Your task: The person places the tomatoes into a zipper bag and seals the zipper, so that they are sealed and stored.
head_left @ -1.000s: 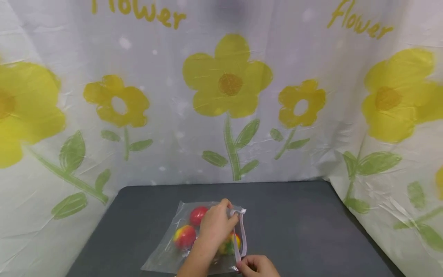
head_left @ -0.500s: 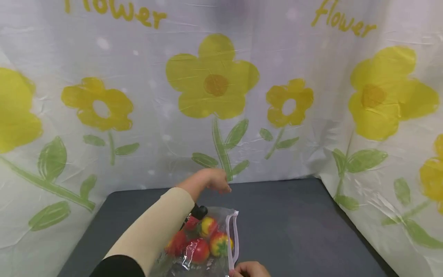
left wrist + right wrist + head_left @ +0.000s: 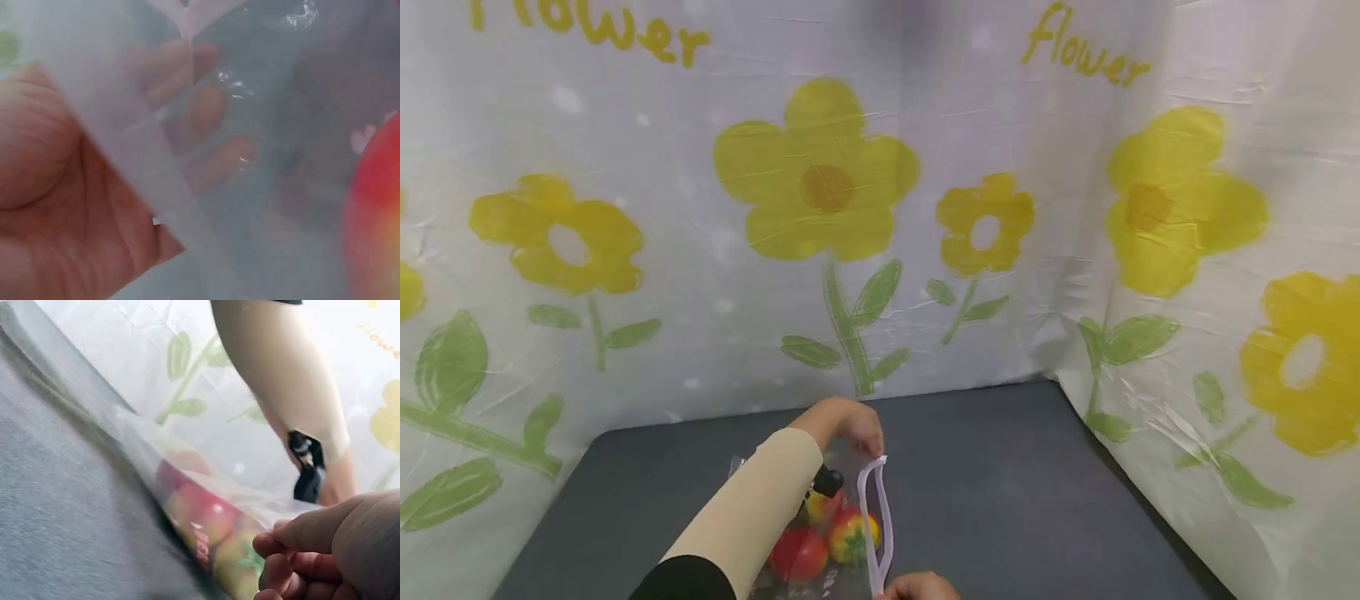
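Note:
A clear plastic zip bag (image 3: 850,575) lies on the table with several red and yellow fruits (image 3: 799,554) inside, one with a green leafy top. The pale pink zip strips (image 3: 887,508) along its right side stand apart in a narrow loop. At the far end of that loop, my left hand (image 3: 850,421) has its fingertips at the corner; in the left wrist view its fingers show through the plastic by the seam. With thumb and index finger, my right hand (image 3: 921,586) pinches the near end of the zip strips. My left forearm hides part of the bag.
The dark grey table (image 3: 1000,500) extends right of the bag. White curtain (image 3: 745,275) painted with yellow flowers surrounds its back and sides. A black device (image 3: 828,482) sits on my left wrist, close above the bag.
My left hand lifts off the bag, reaches past its far edge, then comes back to the far zip corner. My right hand keeps hold of the near end. The head view turns rightward.

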The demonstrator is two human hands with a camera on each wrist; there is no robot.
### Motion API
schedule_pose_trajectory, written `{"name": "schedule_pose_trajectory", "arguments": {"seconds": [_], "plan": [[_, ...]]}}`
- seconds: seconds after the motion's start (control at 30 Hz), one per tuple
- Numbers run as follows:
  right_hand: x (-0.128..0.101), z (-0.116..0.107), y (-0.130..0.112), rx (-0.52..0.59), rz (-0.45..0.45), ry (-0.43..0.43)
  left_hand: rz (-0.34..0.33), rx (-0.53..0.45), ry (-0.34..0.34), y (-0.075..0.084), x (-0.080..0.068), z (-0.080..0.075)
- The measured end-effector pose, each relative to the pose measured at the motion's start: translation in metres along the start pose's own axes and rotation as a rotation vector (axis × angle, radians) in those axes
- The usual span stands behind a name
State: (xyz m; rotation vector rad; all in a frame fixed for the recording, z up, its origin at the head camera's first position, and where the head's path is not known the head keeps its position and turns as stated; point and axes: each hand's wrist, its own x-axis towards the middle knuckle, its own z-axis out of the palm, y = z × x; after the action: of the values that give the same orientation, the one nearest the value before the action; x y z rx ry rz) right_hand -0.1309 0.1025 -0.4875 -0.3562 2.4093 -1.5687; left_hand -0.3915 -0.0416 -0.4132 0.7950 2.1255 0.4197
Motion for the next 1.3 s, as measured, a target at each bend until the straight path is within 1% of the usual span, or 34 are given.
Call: {"name": "schedule_pose_trajectory", "arguments": {"seconds": [0.07, 0.13, 0.17, 0.27, 0.33, 0.37, 0.4, 0.47, 0.53, 0.57, 0.6, 0.63, 0.73, 0.83, 0.9, 0.97, 1.07, 1.17, 1.23, 1.3], "plan": [[0.002, -0.01, -0.004, -0.031, -0.019, 0.018, 0.049, -0.011, 0.078, -0.003, -0.009, -0.007], [0.004, -0.026, -0.01, -0.121, -0.086, 0.063, 0.102, -0.059, 0.181, -0.009, -0.021, -0.016], [0.006, -0.036, -0.014, -0.16, -0.107, 0.084, 0.121, -0.097, 0.247, -0.011, -0.029, -0.021], [0.013, -0.071, -0.031, -0.366, -0.208, 0.196, 0.179, -0.246, 0.443, -0.021, -0.056, -0.035], [0.018, -0.094, -0.044, -0.483, -0.239, 0.26, 0.219, -0.334, 0.575, -0.028, -0.075, -0.041], [0.021, -0.106, -0.052, -0.524, -0.227, 0.277, 0.24, -0.372, 0.637, -0.027, -0.086, -0.042], [0.025, -0.117, -0.059, -0.567, -0.225, 0.287, 0.265, -0.403, 0.687, -0.031, -0.094, -0.043], [0.032, -0.137, -0.072, -0.638, -0.221, 0.292, 0.308, -0.427, 0.784, -0.036, -0.11, -0.042], [0.04, -0.155, -0.082, -0.697, -0.225, 0.285, 0.345, -0.444, 0.867, -0.038, -0.124, -0.038], [0.044, -0.162, -0.086, -0.729, -0.237, 0.283, 0.365, -0.453, 0.906, -0.039, -0.131, -0.035], [0.047, -0.17, -0.09, -0.761, -0.251, 0.278, 0.386, -0.457, 0.943, -0.042, -0.135, -0.033], [0.05, -0.176, -0.094, -0.793, -0.266, 0.278, 0.399, -0.46, 0.977, -0.041, -0.143, -0.029], [0.056, -0.192, -0.107, -0.882, -0.336, 0.276, 0.44, -0.468, 1.052, -0.037, -0.163, -0.016], [0.059, -0.206, -0.118, -0.96, -0.414, 0.286, 0.475, -0.464, 1.09, -0.031, -0.178, -0.001], [0.061, -0.213, -0.124, -0.999, -0.46, 0.302, 0.485, -0.446, 1.113, -0.028, -0.186, 0.009], [0.065, -0.22, -0.129, -1.034, -0.499, 0.313, 0.476, -0.398, 1.146, -0.026, -0.192, 0.02], [0.072, -0.226, -0.13, -1.066, -0.535, 0.315, 0.423, -0.293, 1.222, -0.025, -0.195, 0.039], [0.081, -0.229, -0.128, -1.094, -0.549, 0.298, 0.373, -0.196, 1.29, -0.027, -0.193, 0.054], [0.087, -0.231, -0.126, -1.101, -0.551, 0.274, 0.35, -0.174, 1.315, -0.027, -0.189, 0.062], [0.091, -0.232, -0.124, -1.106, -0.551, 0.252, 0.34, -0.175, 1.328, -0.028, -0.185, 0.068]]}}
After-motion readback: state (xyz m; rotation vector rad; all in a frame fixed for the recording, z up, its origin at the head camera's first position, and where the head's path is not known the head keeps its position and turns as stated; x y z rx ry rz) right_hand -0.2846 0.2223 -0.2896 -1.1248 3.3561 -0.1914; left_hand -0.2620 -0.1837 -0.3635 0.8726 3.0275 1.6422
